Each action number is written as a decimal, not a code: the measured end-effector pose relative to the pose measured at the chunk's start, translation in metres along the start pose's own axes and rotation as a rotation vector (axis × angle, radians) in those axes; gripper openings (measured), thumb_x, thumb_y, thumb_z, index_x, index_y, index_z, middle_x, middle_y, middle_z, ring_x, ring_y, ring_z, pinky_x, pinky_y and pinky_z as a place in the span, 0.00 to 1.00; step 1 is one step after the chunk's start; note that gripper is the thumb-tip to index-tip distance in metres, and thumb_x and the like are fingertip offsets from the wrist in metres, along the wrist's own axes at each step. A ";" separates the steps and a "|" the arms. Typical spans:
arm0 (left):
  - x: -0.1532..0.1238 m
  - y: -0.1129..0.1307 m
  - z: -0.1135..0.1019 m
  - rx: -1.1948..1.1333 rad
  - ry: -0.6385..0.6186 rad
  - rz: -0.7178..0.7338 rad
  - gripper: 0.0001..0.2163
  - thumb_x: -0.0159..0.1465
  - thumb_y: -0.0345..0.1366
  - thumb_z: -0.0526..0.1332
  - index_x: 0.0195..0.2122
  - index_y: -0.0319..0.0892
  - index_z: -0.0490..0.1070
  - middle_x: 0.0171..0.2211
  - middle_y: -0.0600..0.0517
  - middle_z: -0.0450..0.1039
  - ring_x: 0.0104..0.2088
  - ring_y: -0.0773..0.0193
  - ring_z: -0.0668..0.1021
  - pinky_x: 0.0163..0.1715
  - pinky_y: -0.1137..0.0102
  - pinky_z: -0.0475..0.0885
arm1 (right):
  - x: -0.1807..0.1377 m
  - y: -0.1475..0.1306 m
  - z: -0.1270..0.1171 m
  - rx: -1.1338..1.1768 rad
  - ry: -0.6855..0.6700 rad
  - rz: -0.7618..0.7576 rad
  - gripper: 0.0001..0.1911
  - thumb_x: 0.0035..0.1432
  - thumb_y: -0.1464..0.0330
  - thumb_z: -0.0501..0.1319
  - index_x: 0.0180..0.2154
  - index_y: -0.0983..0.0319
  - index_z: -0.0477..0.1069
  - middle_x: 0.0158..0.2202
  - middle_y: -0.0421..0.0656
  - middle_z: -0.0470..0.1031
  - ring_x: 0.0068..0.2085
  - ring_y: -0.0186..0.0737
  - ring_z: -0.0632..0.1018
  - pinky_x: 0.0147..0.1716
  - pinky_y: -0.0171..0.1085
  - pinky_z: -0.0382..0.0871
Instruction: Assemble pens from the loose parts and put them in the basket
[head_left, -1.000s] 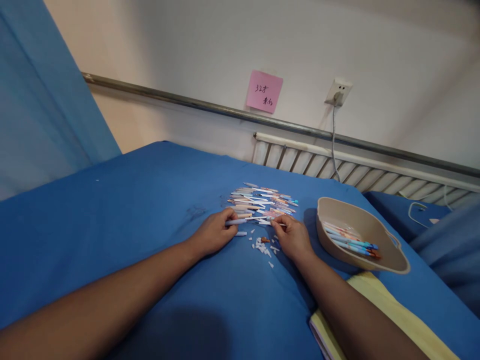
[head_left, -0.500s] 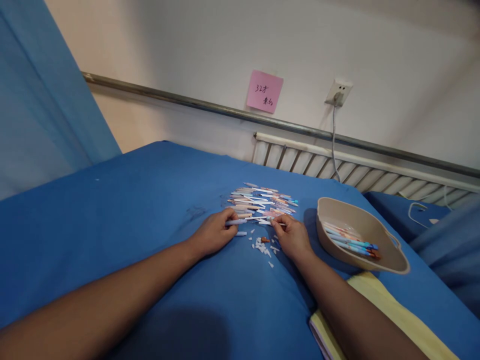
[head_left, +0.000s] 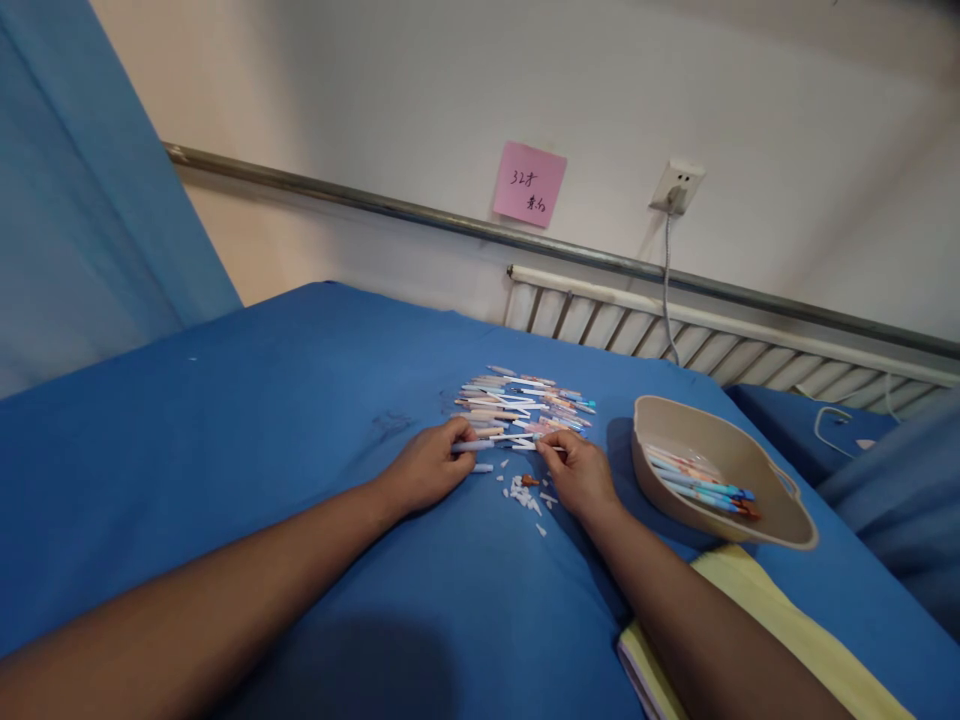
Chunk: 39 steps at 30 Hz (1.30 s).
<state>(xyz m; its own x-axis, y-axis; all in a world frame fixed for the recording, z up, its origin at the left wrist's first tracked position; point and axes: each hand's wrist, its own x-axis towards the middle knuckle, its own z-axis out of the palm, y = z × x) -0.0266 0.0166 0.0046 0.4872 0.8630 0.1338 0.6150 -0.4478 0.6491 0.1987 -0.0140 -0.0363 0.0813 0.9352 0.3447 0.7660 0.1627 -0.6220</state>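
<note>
Nine o'clock from the gap between the hands, the left hand [head_left: 427,465] has its fingers wrapped around a pale barrel [head_left: 480,444], its free end aimed at three. Opposite, at three o'clock, the right hand [head_left: 580,475] pinches a thin pale piece [head_left: 559,449], mostly hidden by its fingers. Over the last second the right hand has slid slightly toward nine while the left has stayed put, so the two held pieces seem a little closer; whether they touch, I cannot tell. Near, at twelve, pens [head_left: 487,413] and white rods [head_left: 517,402] cover the blue surface [head_left: 315,400]. Near, between five and six, white tips [head_left: 519,494] lie beside a brown tip [head_left: 530,480]. Farther out at three stands a beige basin [head_left: 709,430] holding more pens.
</note>
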 end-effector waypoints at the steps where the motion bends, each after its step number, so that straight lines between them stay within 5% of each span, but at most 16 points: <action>1: 0.000 0.000 0.000 -0.006 -0.002 0.000 0.03 0.54 0.31 0.54 0.30 0.42 0.65 0.23 0.57 0.65 0.25 0.66 0.68 0.25 0.72 0.57 | 0.000 -0.001 0.000 0.000 -0.001 -0.005 0.10 0.58 0.64 0.55 0.31 0.59 0.73 0.33 0.41 0.76 0.35 0.38 0.75 0.36 0.35 0.66; 17: 0.003 -0.005 0.003 0.018 0.034 0.002 0.02 0.55 0.33 0.54 0.28 0.42 0.64 0.23 0.57 0.65 0.25 0.65 0.68 0.26 0.73 0.57 | -0.002 -0.019 0.002 -0.280 -0.156 -0.164 0.10 0.60 0.67 0.54 0.37 0.57 0.74 0.36 0.44 0.76 0.39 0.42 0.75 0.39 0.37 0.63; 26: 0.007 -0.010 0.001 -0.106 0.113 -0.020 0.09 0.58 0.39 0.54 0.32 0.41 0.69 0.27 0.55 0.70 0.30 0.64 0.71 0.29 0.73 0.62 | -0.002 -0.026 0.005 -0.224 -0.141 -0.160 0.09 0.60 0.66 0.54 0.36 0.58 0.73 0.35 0.43 0.75 0.38 0.40 0.74 0.38 0.35 0.62; 39: 0.004 -0.007 -0.012 0.204 0.005 -0.005 0.06 0.55 0.34 0.56 0.33 0.43 0.70 0.27 0.55 0.70 0.28 0.64 0.71 0.28 0.73 0.60 | 0.000 -0.021 0.004 -0.182 -0.158 -0.163 0.09 0.61 0.65 0.54 0.36 0.58 0.73 0.35 0.42 0.75 0.39 0.38 0.74 0.39 0.33 0.61</action>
<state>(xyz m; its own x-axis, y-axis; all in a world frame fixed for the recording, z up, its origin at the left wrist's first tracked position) -0.0365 0.0258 0.0096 0.4810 0.8663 0.1347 0.7305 -0.4810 0.4849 0.1801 -0.0166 -0.0262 -0.1415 0.9411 0.3072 0.8640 0.2689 -0.4258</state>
